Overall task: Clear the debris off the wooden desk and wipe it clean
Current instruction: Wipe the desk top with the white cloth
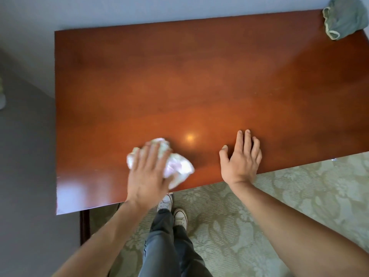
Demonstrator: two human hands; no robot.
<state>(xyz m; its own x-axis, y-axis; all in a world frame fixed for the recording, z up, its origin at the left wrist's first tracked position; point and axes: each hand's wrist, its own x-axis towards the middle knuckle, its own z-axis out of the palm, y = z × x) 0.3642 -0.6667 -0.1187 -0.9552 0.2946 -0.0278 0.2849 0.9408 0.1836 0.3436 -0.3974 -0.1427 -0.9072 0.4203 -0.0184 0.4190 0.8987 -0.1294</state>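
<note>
1. Head view: a polished wooden desk fills the scene.
2. The left hand presses flat, fingers straight, on a crumpled white cloth near the desk's near edge, blurred.
3. The right hand rests open and flat on the desk, to the right.
4. A green rag lies at the far right corner.

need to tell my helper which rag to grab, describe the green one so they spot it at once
Start at the wooden desk and go to its far right corner, against the wall. The green cloth lies bunched there, untouched, pale-edged, unlike the white cloth under the left hand.
</note>
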